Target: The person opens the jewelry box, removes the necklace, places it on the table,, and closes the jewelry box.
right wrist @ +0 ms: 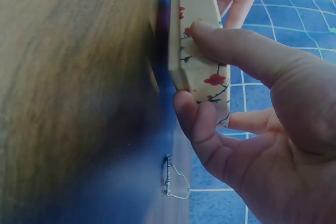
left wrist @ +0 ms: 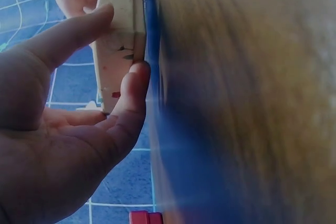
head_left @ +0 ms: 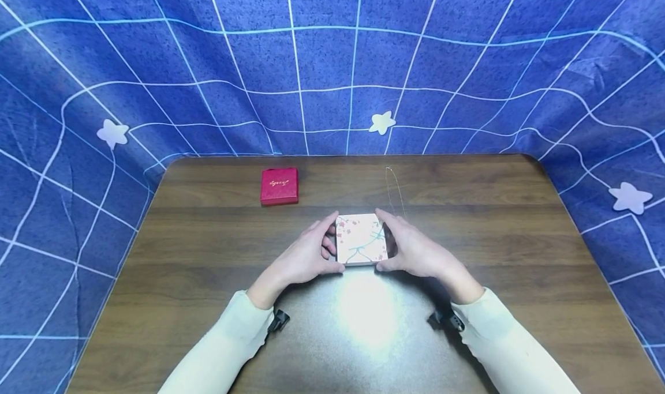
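Note:
A small cream gift box (head_left: 359, 239) with a printed pattern of red blossoms and dark branches is between both hands near the middle of the table. My left hand (head_left: 305, 256) grips its left side, thumb at the near corner and a finger at the far one. On the opposite side my right hand (head_left: 418, 251) grips it the same way. In the right wrist view, the thumb presses the near side of the box (right wrist: 202, 51) while other fingers curl by its lower edge. The lid looks closed, so the inside is hidden.
A red box (head_left: 279, 186) with gold lettering sits at the back left of the wooden table (head_left: 208, 238). Behind my right hand lies a thin necklace chain (head_left: 397, 184). A blue curtain (head_left: 332, 59) with white lines and stars hangs behind and beside the table.

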A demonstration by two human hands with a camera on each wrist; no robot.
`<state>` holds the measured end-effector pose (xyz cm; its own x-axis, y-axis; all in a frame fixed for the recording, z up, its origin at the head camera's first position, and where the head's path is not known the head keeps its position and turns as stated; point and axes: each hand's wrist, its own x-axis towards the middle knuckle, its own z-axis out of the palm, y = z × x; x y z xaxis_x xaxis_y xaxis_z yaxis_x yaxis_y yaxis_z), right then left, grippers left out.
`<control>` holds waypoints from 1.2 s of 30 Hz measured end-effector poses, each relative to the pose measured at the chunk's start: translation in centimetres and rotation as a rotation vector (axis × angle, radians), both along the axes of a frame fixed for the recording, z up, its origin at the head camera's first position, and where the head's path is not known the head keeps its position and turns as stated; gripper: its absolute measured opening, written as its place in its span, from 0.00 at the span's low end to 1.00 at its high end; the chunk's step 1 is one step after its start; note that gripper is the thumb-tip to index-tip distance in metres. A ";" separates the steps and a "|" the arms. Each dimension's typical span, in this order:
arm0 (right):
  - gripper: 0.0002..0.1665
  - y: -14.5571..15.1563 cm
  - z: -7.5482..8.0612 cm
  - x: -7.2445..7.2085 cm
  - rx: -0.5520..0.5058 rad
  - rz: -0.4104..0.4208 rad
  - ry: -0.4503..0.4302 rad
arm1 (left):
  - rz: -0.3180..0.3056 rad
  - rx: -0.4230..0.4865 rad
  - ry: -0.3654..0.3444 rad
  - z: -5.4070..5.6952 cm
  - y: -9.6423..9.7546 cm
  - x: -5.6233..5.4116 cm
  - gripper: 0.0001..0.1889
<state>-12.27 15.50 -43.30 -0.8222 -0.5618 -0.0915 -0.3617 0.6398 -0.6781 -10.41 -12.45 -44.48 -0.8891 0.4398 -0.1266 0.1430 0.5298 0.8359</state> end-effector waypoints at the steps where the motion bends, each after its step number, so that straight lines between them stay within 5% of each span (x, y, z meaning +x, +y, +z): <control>1: 0.70 0.0 0.1 0.0 -0.002 -0.006 0.003 | 0.010 0.012 -0.003 0.0 0.0 -0.1 0.61; 12: 0.71 -0.5 0.6 -1.1 -0.084 -0.083 0.002 | 0.118 -0.005 0.052 0.6 0.0 -0.8 0.53; 19: 0.63 -1.1 0.9 -2.2 -0.122 -0.101 0.052 | 0.149 -0.013 0.088 1.0 -0.1 -1.7 0.49; 36: 0.53 -2.4 1.4 -6.3 -0.118 -0.182 0.074 | 0.210 -0.057 0.101 1.8 -0.3 -6.0 0.43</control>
